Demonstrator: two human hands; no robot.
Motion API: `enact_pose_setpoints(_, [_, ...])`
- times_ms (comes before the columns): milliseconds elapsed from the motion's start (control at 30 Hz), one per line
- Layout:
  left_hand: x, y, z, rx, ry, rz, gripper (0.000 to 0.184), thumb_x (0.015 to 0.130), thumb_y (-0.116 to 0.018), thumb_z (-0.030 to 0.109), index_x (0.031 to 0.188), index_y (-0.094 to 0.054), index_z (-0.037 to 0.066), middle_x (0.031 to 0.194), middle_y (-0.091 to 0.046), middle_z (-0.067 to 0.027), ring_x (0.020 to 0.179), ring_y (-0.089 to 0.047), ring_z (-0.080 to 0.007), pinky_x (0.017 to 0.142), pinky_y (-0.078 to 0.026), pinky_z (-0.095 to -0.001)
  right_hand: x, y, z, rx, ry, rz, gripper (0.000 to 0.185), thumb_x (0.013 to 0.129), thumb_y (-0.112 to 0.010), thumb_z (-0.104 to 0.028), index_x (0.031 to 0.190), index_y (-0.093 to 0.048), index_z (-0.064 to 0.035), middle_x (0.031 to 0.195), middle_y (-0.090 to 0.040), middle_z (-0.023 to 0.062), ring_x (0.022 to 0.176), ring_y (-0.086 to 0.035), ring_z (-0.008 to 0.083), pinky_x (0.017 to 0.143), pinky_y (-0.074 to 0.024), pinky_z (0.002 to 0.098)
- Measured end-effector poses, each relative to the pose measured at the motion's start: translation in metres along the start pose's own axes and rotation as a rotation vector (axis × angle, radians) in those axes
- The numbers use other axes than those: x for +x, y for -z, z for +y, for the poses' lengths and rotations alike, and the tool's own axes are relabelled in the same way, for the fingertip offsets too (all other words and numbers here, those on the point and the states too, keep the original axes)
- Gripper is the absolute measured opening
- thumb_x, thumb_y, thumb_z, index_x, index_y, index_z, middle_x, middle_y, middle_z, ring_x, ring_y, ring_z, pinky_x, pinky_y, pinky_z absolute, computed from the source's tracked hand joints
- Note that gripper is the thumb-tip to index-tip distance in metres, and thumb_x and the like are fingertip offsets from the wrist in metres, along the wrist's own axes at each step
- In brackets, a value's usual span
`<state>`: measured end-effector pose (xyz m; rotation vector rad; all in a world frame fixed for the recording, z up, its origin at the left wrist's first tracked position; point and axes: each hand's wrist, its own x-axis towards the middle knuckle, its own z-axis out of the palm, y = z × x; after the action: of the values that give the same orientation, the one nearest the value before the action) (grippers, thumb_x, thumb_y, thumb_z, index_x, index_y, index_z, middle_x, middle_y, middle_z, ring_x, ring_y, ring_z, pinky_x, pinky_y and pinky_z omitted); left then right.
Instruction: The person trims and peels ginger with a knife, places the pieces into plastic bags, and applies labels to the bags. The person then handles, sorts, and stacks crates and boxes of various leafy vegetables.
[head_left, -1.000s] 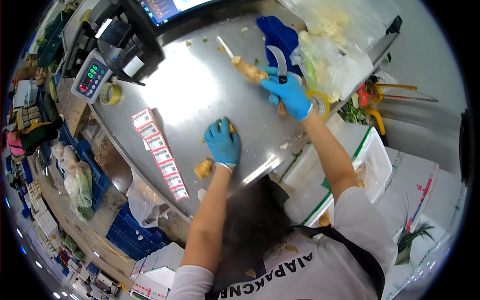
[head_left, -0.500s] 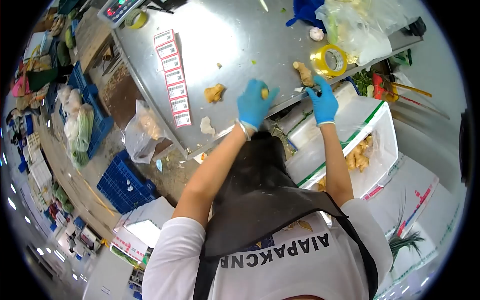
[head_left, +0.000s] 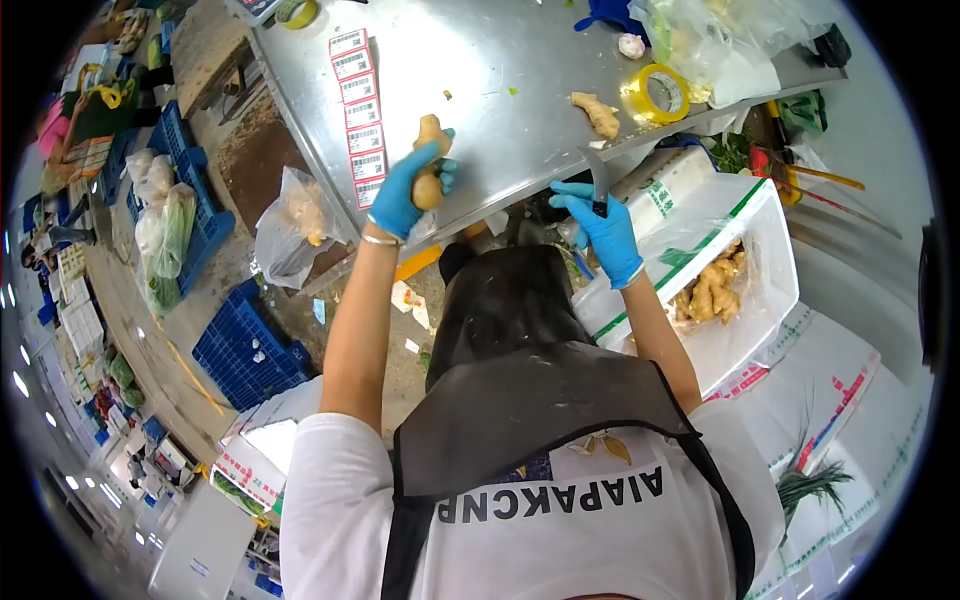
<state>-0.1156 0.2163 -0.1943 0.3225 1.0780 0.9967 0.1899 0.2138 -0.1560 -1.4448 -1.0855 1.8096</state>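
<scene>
My left hand [head_left: 405,192], in a blue glove, is closed around ginger [head_left: 427,190] at the near left edge of the metal table. A knobbly end of ginger [head_left: 431,129] sticks out above the fingers; whether it is one piece or two I cannot tell. My right hand [head_left: 607,238], gloved too, is wrapped round the dark handle of a knife [head_left: 600,178], its curved blade pointing away from me over the table's edge. Beyond the blade another ginger piece [head_left: 598,114] lies on the table, beside a roll of yellow tape [head_left: 660,93].
A strip of barcode labels [head_left: 361,118] lies on the metal table [head_left: 510,50]. A garlic bulb [head_left: 631,45] and plastic bags [head_left: 710,45] sit at the far right. Below the right edge stands a white foam box [head_left: 770,270] with ginger [head_left: 712,292]. Blue crates [head_left: 250,355] are at left.
My left hand has moved left and closed on the ginger that lay on the table. My right hand has come nearer and left, showing the knife. The pale scrap has left the table's near edge.
</scene>
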Motion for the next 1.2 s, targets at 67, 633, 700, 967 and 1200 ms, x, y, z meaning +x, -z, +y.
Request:
enact_pose_setpoints(67, [-0.023,-0.010,-0.008,-0.395,0.016,-0.179,0.055,0.092,-0.056,0.044,0.128,-0.053,0.002,0.094,-0.063,-0.0074,0.071,-0.059,-0.0143,0.064,-0.050,-0.0251,-0.005,-0.010,0.007,0.121,-0.063,-0.053,0.025,0.093,-0.063,-0.019,0.112,-0.067,-0.0040,0.094,-0.071,0.0049,0.047,-0.043,0.0005,0.044,-0.0368,0.0156])
enact_pose_setpoints(633, [-0.114,0.281,-0.119,-0.805,-0.026,0.918,0.036,0.088,-0.064,0.039,0.110,-0.059,0.012,0.096,-0.062,-0.0085,0.075,-0.060,-0.0271,0.070,-0.053,-0.0388,-0.031,-0.071,0.010,-0.144,-0.105,-0.125,0.025,0.094,-0.060,-0.015,0.115,-0.066,-0.0030,0.087,-0.070,0.0023,0.047,-0.043,0.0026,0.044,-0.0349,0.0176])
enact_pose_setpoints(700, [-0.098,0.334,-0.112,-0.878,0.118,0.966,0.032,0.089,-0.060,0.040,0.109,-0.059,0.014,0.096,-0.061,-0.0094,0.079,-0.059,-0.0279,0.070,-0.053,-0.0380,-0.034,-0.082,0.013,-0.183,-0.121,-0.120,0.025,0.093,-0.060,-0.016,0.115,-0.066,-0.0035,0.086,-0.070,0.0020,0.046,-0.043,0.0028,0.044,-0.0351,0.0181])
enact_pose_setpoints(967, [-0.053,0.445,-0.121,-0.845,-0.115,0.678,0.027,0.092,-0.049,0.033,0.096,-0.062,0.009,0.091,-0.064,-0.0060,0.078,-0.061,-0.0270,0.068,-0.050,-0.0359,-0.056,-0.127,0.025,-0.301,-0.193,-0.109,0.026,0.093,-0.062,-0.019,0.114,-0.067,-0.0051,0.089,-0.070,0.0020,0.052,-0.048,0.0031,0.045,-0.0376,0.0183])
enact_pose_setpoints(1200, [-0.158,0.270,-0.112,-1.171,0.187,0.460,0.014,0.080,-0.059,0.017,0.090,-0.062,0.007,0.094,-0.067,-0.0067,0.096,-0.062,-0.0230,0.084,-0.052,-0.0376,-0.063,-0.142,0.038,-0.269,-0.156,-0.058,0.025,0.093,-0.062,-0.020,0.113,-0.067,-0.0047,0.089,-0.070,0.0040,0.055,-0.053,0.0057,0.045,-0.0420,0.0203])
